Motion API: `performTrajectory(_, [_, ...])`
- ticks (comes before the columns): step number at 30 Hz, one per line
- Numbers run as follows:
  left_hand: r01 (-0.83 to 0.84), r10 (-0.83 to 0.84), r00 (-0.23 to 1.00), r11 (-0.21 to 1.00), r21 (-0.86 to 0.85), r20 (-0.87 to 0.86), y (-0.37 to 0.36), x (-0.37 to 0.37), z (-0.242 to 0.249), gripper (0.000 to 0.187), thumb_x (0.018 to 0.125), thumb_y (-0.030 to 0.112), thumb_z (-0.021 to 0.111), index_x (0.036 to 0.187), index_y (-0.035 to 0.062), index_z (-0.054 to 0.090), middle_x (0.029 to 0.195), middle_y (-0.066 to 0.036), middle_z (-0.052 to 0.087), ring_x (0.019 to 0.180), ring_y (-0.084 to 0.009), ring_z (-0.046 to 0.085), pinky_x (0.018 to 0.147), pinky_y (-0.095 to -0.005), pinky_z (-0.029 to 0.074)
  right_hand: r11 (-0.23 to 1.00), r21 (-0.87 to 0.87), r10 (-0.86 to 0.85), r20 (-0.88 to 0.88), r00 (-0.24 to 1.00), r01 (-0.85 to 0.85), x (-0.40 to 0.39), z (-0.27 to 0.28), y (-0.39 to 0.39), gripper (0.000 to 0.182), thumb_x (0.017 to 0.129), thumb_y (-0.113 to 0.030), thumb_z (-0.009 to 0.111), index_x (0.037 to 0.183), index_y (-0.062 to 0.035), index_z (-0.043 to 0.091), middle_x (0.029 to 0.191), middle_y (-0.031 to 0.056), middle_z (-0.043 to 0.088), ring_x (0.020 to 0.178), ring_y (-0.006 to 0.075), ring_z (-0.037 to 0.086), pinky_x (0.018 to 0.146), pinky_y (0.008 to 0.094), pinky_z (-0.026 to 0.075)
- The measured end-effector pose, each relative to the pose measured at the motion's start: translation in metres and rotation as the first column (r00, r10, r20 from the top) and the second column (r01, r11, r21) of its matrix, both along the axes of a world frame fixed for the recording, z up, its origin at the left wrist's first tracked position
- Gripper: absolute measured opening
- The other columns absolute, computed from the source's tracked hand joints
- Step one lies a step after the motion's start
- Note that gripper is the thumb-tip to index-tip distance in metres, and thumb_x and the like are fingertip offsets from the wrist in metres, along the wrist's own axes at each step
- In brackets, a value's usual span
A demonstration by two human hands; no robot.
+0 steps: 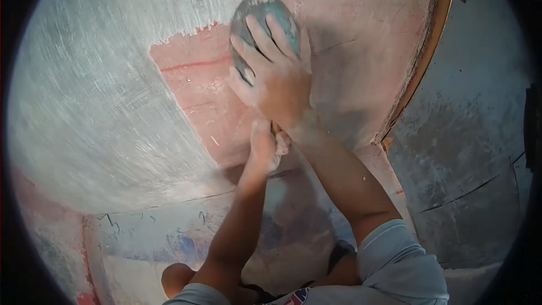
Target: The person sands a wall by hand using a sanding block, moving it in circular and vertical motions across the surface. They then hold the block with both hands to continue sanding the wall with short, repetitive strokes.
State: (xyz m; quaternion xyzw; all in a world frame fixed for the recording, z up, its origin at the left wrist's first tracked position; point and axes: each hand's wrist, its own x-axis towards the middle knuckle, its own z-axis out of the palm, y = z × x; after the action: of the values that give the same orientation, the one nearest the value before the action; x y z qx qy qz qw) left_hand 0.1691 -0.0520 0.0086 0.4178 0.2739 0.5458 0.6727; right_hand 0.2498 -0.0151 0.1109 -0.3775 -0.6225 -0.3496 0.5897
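Note:
A rounded oval tool (258, 8), dark grey-green and dusty, is at the upper middle, against a pink and pale grey curved panel (197, 90). My right hand (276, 79) lies over it with fingers spread and curved around its top. The tool's lower part is hidden under my palm. Just below my right wrist, my left hand (265, 144) is closed in a fist. What it holds, if anything, is hidden. Pale dust coats both hands.
Streaky pale grey coating (101, 90) covers the panel's left side. A brownish edge strip (420, 70) curves down the right. Beyond it lies a stained grey floor (463, 152) with dark cracks. My knee (176, 279) is at the bottom.

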Motion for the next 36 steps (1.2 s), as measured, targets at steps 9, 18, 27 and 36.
performTrajectory(9, [-0.086, 0.092, 0.994, 0.99, -0.109, 0.055, -0.002, 0.008, 0.034, 0.039, 0.108, 0.038, 0.041, 0.078, 0.0152, 0.047, 0.06, 0.001, 0.044, 0.043, -0.0111, 0.039, 0.037, -0.0262, 0.027, 0.99, -0.043, 0.133, -0.053, 0.99, -0.135, -0.003, 0.024, 0.006, 0.036, 0.081, -0.03, 0.078, 0.115, -0.0216, 0.081, 0.139, 0.0034, 0.069, 0.136, 0.0271, 0.058, 0.117, 0.0691, 0.033])
performTrajectory(18, [0.007, 0.002, 0.999, 0.979, -0.202, 0.046, -0.001, -0.008, -0.035, 0.033, 0.102, 0.03, 0.044, 0.075, 0.0112, 0.046, 0.059, -0.004, 0.045, 0.045, -0.0133, 0.041, 0.039, -0.0266, 0.028, 0.999, -0.05, -0.006, 0.05, 0.999, 0.009, 0.005, -0.028, -0.013, 0.044, 0.078, -0.028, 0.081, 0.122, -0.0211, 0.078, 0.143, 0.0063, 0.066, 0.136, 0.033, 0.059, 0.115, 0.0565, 0.041])
performTrajectory(27, [0.13, -0.118, 0.988, 0.984, -0.125, 0.102, 0.016, -0.001, 0.021, 0.04, 0.106, 0.038, 0.044, 0.075, 0.0129, 0.048, 0.059, -0.004, 0.049, 0.042, -0.0133, 0.04, 0.037, -0.0277, 0.028, 1.0, 0.014, 0.014, 0.033, 0.999, -0.015, 0.009, 0.028, 0.003, 0.045, 0.076, -0.029, 0.083, 0.12, -0.0202, 0.079, 0.14, 0.0063, 0.068, 0.133, 0.0329, 0.061, 0.113, 0.055, 0.043])
performTrajectory(36, [0.093, -0.077, 0.993, 0.975, -0.2, 0.088, -0.021, 0.017, -0.029, 0.033, 0.105, 0.034, 0.042, 0.08, 0.0142, 0.045, 0.062, -0.006, 0.045, 0.045, -0.0143, 0.04, 0.038, -0.0287, 0.028, 0.995, -0.102, 0.011, 0.117, 0.993, 0.0, 0.019, -0.02, -0.018, 0.043, 0.075, -0.026, 0.083, 0.117, -0.0197, 0.08, 0.141, 0.0054, 0.068, 0.134, 0.0322, 0.06, 0.116, 0.0555, 0.043])
